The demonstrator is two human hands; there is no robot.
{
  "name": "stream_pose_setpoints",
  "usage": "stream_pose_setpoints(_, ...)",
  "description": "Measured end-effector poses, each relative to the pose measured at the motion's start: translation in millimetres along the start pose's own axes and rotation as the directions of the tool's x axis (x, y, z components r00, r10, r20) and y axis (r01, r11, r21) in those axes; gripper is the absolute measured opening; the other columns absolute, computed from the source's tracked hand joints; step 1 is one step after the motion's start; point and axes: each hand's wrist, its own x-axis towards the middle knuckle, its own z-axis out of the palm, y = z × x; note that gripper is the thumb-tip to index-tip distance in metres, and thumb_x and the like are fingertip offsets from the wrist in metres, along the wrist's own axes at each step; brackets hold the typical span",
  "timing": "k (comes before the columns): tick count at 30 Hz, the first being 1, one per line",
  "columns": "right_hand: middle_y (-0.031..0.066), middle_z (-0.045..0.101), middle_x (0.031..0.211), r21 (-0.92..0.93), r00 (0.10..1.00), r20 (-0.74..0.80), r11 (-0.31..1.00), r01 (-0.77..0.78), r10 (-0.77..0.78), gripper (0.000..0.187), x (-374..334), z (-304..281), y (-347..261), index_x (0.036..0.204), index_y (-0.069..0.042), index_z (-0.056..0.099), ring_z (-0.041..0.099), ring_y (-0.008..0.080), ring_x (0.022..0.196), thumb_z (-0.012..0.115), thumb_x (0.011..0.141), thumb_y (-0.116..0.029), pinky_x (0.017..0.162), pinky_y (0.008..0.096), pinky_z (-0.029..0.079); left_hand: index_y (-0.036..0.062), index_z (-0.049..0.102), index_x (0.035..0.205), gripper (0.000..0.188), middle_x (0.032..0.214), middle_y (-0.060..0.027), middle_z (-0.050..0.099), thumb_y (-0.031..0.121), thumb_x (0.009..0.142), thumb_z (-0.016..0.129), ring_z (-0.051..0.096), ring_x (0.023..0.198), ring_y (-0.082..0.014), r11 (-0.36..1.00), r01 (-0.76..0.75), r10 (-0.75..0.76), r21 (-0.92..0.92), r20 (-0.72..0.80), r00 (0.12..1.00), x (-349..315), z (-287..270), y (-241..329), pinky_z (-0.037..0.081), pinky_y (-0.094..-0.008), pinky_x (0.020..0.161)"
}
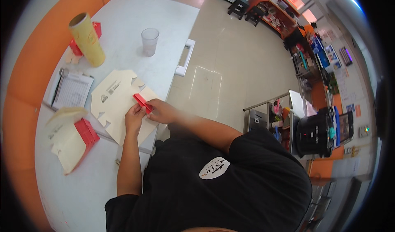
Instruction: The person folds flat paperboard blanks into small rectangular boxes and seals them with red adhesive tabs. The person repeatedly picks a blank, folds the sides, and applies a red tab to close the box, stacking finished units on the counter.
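Observation:
A flat cream cardboard box blank (117, 108), with notched edges and small dark print, lies on the white table (119, 16). At its right side a red flap or strip of card (140, 99) stands folded up; I cannot tell whether it is joined to the blank. My left hand (135, 117) pinches the red card from the near side. Closed on its right end, my right hand (162, 111) has its fingers against the same card. Left of the blank rests a partly folded cream-and-red carton (68, 143), its red side facing right.
A yellow cylinder (87, 40) stands at the far left beside red card pieces (75, 47). Nearby are a clear plastic cup (149, 42) and a clipboard with paper (73, 90). Right of the table, a white stool (185, 58) and a cart with a black cooker (314, 133) stand on tiles.

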Motion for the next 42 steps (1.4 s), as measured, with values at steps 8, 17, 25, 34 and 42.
stream_pose_setpoints(8,0.0267,0.062,0.124,0.122,0.909,-0.145,0.918,-0.376,0.392,0.050,5,-1,-9,0.130,0.004,0.057,0.060,0.0407,0.118,0.070,0.091,-0.025,0.101,0.0447,0.048,-0.0068,0.060,0.127,0.032,0.111,-0.0109,0.069,0.007,0.099,0.067,0.067,0.096,-0.0133,0.992,0.121,-0.120,-0.027,0.045,0.992,0,-4,2,0.056,-0.0264,0.083)
stream_pose_setpoints(17,0.0255,0.063,0.117,0.037,0.862,-0.348,0.924,-0.381,0.369,0.045,18,8,10,0.127,0.005,0.058,0.061,0.0403,0.110,0.069,0.089,-0.017,0.098,0.0454,0.049,0.0008,0.062,0.107,0.009,0.096,-0.0031,0.065,0.008,0.101,0.060,0.060,0.079,-0.0092,0.996,-0.063,0.054,-0.058,-0.146,0.988,-41,8,15,0.054,-0.0251,0.076)
stream_pose_setpoints(25,0.0147,0.068,0.107,0.466,0.911,-0.193,0.851,-0.242,0.365,0.032,-32,-20,-38,0.120,0.000,0.064,0.068,0.0227,0.087,0.070,0.094,-0.018,0.081,0.0347,0.055,0.0021,0.057,0.119,0.017,0.111,-0.0081,0.067,0.007,0.102,0.058,0.066,0.096,-0.0153,0.851,-0.092,-0.009,-0.517,-0.190,0.982,-32,-4,30,0.057,-0.0293,0.083)
stream_pose_setpoints(34,0.0137,0.065,0.102,-0.018,0.942,-0.275,0.980,0.198,-0.195,0.018,-23,-5,-34,0.104,-0.001,0.071,0.062,0.0307,0.101,0.068,0.090,-0.012,0.088,0.0376,0.053,0.0007,0.050,0.130,0.032,0.123,-0.0121,0.061,-0.001,0.100,0.059,0.064,0.106,-0.0192,0.936,-0.088,0.043,-0.342,-0.138,0.990,-32,27,20,0.058,-0.0323,0.091)
stream_pose_setpoints(42,0.0098,0.061,0.101,-0.261,0.939,-0.200,0.939,0.224,-0.280,0.017,-9,4,-22,0.102,-0.005,0.068,0.059,0.0296,0.103,0.064,0.087,-0.012,0.087,0.0380,0.053,0.0003,0.048,0.133,0.035,0.125,-0.0131,0.060,0.000,0.100,0.059,0.064,0.109,-0.0199,0.929,-0.036,0.034,-0.368,-0.014,0.999,-23,26,0,0.056,-0.0315,0.095)
